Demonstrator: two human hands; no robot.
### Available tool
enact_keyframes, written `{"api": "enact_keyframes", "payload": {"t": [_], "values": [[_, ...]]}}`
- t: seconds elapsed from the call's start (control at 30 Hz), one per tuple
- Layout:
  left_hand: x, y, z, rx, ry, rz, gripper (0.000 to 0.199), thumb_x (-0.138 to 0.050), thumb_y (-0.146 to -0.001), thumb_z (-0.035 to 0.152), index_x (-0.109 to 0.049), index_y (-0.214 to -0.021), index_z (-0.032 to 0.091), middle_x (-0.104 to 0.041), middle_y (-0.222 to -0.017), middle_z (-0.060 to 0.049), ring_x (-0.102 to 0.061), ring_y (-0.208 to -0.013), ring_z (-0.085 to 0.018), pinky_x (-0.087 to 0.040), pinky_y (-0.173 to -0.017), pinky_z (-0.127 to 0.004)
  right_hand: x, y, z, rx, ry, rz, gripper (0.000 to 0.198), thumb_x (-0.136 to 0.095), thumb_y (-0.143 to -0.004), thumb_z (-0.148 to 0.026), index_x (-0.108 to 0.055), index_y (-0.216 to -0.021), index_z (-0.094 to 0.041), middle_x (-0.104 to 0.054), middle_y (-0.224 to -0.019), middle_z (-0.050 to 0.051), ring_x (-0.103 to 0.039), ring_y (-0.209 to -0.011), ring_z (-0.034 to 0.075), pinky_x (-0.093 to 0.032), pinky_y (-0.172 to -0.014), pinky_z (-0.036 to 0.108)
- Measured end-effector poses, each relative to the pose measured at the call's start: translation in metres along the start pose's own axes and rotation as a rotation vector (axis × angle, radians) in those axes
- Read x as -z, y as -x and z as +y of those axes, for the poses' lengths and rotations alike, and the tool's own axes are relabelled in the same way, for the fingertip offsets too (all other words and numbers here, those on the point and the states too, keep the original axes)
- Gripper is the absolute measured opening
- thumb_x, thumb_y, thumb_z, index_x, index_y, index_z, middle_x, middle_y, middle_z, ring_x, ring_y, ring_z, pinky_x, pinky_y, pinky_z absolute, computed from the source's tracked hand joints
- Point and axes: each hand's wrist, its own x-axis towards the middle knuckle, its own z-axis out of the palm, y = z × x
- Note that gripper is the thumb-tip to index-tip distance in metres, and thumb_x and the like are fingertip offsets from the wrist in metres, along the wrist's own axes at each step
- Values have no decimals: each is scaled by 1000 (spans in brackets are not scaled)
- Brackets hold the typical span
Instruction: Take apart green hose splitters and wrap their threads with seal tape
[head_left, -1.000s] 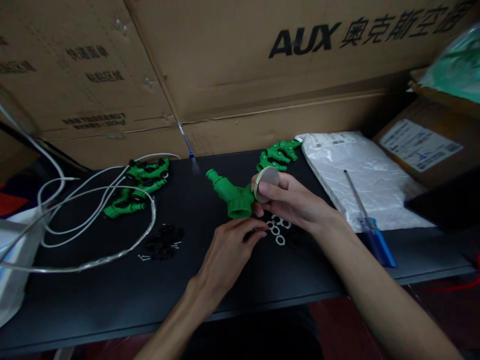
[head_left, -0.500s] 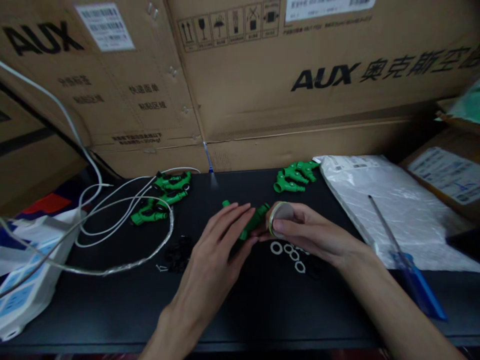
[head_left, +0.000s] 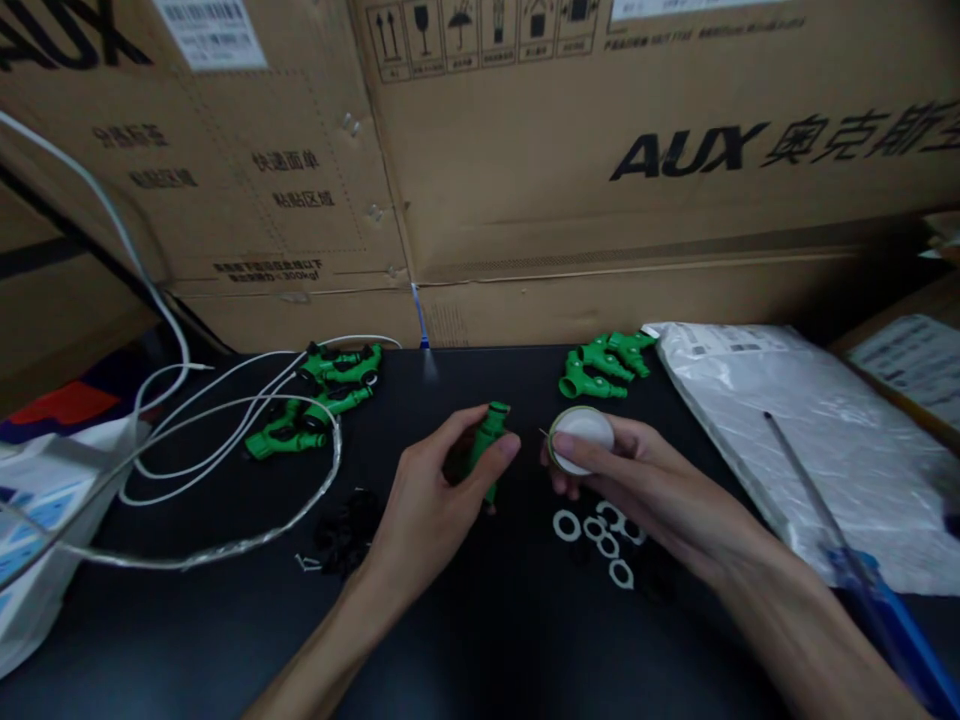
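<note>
A green plastic pipe fitting (head_left: pixel 487 437) stands nearly upright in my left hand (head_left: pixel 439 480), between thumb and fingers; its lower part is partly hidden. My right hand (head_left: pixel 626 460) grips a round, flat tin (head_left: pixel 583 440) with a pale face and yellowish rim, thumb across the front. A gap separates the tin from the fitting. Below my right hand lie several white washers (head_left: pixel 568 525), some of them ring-shaped and some notched. Small black parts (head_left: pixel 349 530) sit left of my left wrist, with tiny screws (head_left: pixel 306 563) beside them.
Green fittings lie in a left group (head_left: pixel 341 400) among white cables (head_left: pixel 180 490) and a right group (head_left: pixel 600 365). A white plastic package (head_left: pixel 765 430) and a blue screwdriver (head_left: pixel 877 590) are at right. Cardboard boxes (head_left: pixel 525 210) wall the back; a power strip (head_left: pixel 52 540) is at left.
My hands have moved apart. The fitting has turned from slanted to nearly upright in my left hand, and the tin's face has turned more toward me. The view has shifted slightly.
</note>
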Motion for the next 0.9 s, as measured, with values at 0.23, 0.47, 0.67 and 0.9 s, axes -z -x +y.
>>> {"api": "enact_keyframes", "payload": {"t": [0.23,0.47,0.67,0.9], "values": [[4,-2,1,210,327,-14,29,-72,-89,40,-64,-106,18,-77,-105,-11,-77,-79,-23,-50,-36,-17,-8,-1,1,-25,50,-51,24,-82,-87,-34,-70,-83,-13,-66,-70,0,-58,-64,8,-47,-61,18],[-2,-1,0,334,313,-28,34,-73,-85,43,-65,-103,16,-69,-62,-2,-53,-40,-9,-34,-28,-10,-15,1,1,34,233,-74,19,-77,-91,-28,-72,-76,-17,-67,-67,-2,-60,-63,8,-47,-61,17],[-3,0,2,399,410,-63,30,-75,-83,40,-68,-101,17,-70,-65,-2,-55,-43,-10,-32,-27,-10,-20,0,-2,39,296,-48,33,-74,-92,-39,-67,-67,-19,-70,-72,0,-62,-63,10,-51,-59,17],[-2,2,4,412,389,-20,27,-74,-83,40,-71,-97,17,-66,-63,2,-43,-37,-5,-29,-27,-10,-17,2,0,91,406,17,35,-70,-95,-38,-66,-66,-20,-66,-62,-2,-59,-59,8,-47,-57,16]]}}
